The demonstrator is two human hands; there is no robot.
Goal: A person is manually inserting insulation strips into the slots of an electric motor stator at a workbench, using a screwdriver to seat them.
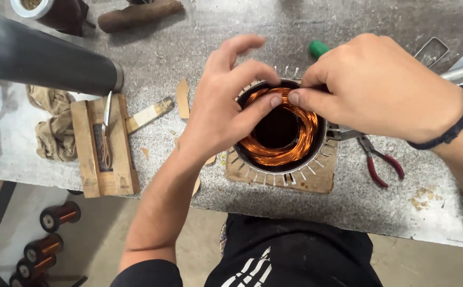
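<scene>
**A:** Where are your hands right now?

**B:** Both over the motor stator. My left hand comes in from the near left, thumb and forefinger stretched across the rim, tips pressed down on the copper winding at the top of the ring. Other fingers loosely fanned above.

**A:** And the right?

**B:** My right hand comes from the far right, fingers bunched, thumb tip meeting my left fingertip on the same stretch of wire. It covers the upper right of the stator. Black cord bracelet on that wrist.

**A:** Is either hand pinching wire?

**B:** Pressing on the coil, as far as I can see. Whether the right actually grips a strand underneath, I can't tell.

**A:** What sits around them?

**B:** The stator stands on a piece of cardboard, directly under both hands. Red-handled pliers lie just below my right wrist, touching the stator's edge. A green tool handle pokes out beyond my right knuckles. Well to the left of my left forearm: a wooden block with a blade lying on it, a crumpled rag beside that, and a dark tube farther out.
</scene>
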